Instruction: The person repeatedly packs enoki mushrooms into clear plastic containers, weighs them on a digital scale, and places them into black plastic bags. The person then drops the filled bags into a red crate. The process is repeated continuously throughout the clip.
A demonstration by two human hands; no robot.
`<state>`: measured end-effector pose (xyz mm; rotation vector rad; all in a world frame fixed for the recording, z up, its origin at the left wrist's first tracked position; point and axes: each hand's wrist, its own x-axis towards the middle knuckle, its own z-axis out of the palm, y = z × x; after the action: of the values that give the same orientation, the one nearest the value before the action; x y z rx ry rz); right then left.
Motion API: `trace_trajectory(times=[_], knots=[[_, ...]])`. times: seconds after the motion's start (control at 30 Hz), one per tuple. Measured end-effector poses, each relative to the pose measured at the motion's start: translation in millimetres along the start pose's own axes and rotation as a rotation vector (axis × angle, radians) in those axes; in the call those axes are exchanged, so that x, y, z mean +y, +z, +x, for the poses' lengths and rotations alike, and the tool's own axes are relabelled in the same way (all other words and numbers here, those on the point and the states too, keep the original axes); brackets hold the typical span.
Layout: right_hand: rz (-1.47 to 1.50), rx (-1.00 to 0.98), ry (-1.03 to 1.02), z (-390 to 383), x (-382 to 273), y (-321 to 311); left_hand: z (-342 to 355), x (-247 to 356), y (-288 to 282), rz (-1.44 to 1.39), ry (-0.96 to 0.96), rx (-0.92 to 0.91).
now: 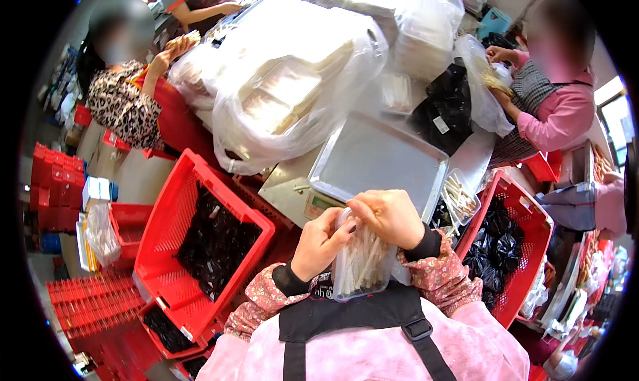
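Observation:
Close to my chest, a clear plastic box (363, 271) packed with long pale sticks stands tilted between my hands. My left hand (321, 242) grips its upper left edge, with thumb and fingers closed on the rim. At the top, my right hand (393, 218) pinches the same box near its upper edge, fingers curled; part of the rim is hidden behind them. Just beyond my hands lies a shallow metal tray (379, 156) on the table. Right of that tray sits another clear box (459, 198) of similar pale sticks.
A large plastic bag of stacked clear trays (286, 88) covers much of the table. Red crates with black bags stand left (150, 268) and right (532, 261). A black bag (442, 108) lies at the far right. Co-workers (126, 101) (559, 108) stand around the table.

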<state>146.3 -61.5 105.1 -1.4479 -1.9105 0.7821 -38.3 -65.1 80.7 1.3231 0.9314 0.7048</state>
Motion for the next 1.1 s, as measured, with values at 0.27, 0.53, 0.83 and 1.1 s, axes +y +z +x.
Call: trace_trajectory(times=[0.27,0.53,0.83,1.1], knots=[[0.023,-0.106,-0.024,-14,30,-30,22,31,5,0.357,0.020,-0.173],[0.105,0.019,0.260,-22,55,-33,56,5,21,0.232,0.023,-0.319],[0.012,0.143,0.306,16,108,-30,127,-35,22,-0.156,-0.088,-0.309],[-0.114,0.085,0.313,57,143,-27,174,-66,25,0.150,0.058,-0.158]])
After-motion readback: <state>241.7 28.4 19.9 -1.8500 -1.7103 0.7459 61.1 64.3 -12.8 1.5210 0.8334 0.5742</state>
